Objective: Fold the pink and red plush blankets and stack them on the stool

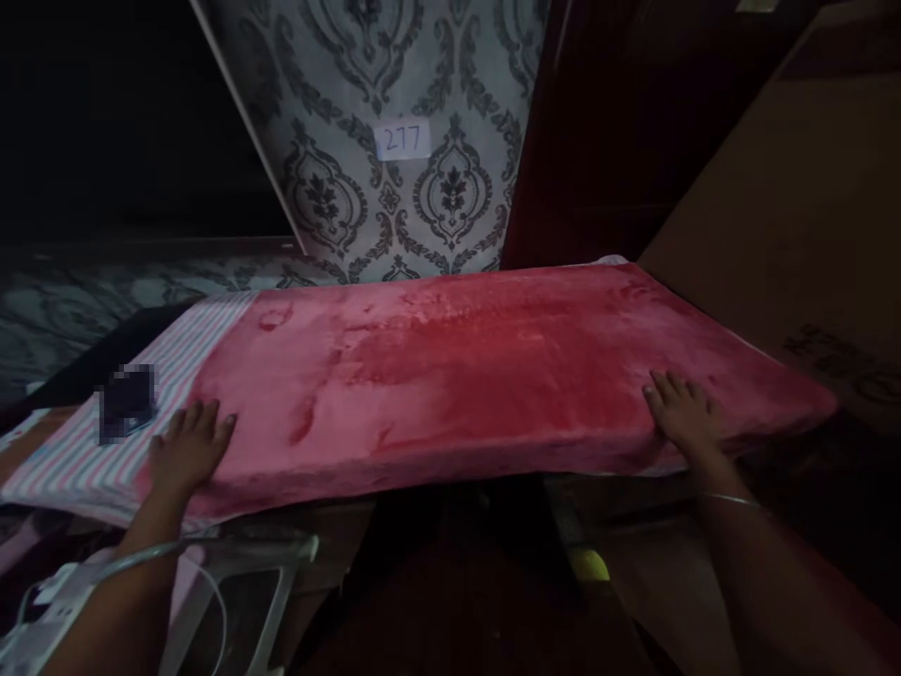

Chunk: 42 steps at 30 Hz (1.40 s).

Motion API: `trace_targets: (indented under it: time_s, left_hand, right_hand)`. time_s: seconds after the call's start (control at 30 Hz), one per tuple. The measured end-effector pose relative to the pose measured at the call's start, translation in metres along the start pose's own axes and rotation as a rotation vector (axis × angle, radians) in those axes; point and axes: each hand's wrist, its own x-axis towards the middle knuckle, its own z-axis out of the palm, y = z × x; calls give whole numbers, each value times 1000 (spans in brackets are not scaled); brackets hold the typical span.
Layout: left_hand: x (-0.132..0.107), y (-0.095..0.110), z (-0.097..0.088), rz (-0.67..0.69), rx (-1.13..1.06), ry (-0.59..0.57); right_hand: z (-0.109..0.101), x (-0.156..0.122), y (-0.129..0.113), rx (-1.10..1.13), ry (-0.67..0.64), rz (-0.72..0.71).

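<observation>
A red plush cloth (457, 366) lies spread over a long padded board. My left hand (189, 449) rests flat on the cloth's near left corner, fingers stretched out. My right hand (681, 411) lies flat near the cloth's front right edge, fingers spread, with a thin bangle on the wrist. Neither hand holds anything. A striped pink and white cover (84, 441) shows under the red cloth at the left end.
A white metal stand (260, 582) and a white cable (49, 601) sit at the lower left. Patterned grey wallpaper with a paper label reading 277 (403, 141) stands behind. A brown panel (809, 216) rises at the right. A yellow object (589, 563) lies below the board.
</observation>
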Motion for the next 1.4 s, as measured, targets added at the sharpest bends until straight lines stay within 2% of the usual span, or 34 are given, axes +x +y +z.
trace_targets:
  time_s: [0.17,0.47,0.77,1.03,1.1,1.17,1.3,1.4]
  left_hand:
    - [-8,6,-4,-47,-28,1]
    - [-8,6,-5,-42,-56,35]
    - [-7,11,-8,-64,-47,8]
    - [-6,13,-7,-45,-37,21]
    - [-6,13,-7,-38,-29,24]
    - [-6,13,-6,-40,-24,20]
    - [-5,14,-7,-63,-29,-2]
    - [-6,15,-9,-62,-36,2]
  right_hand:
    - [-1,-4,-4,27,-4,5]
    - [1,-3,-4,86,11,22]
    - [16,2,5,82,112,-20]
    - [15,7,8,147,133,-25]
    - [15,1,-4,216,184,-69]
    - [17,-15,-30,349,229,-194]
    - [24,-65,-108,662,220,-603]
    - [28,-96,-159,778,137,-790]
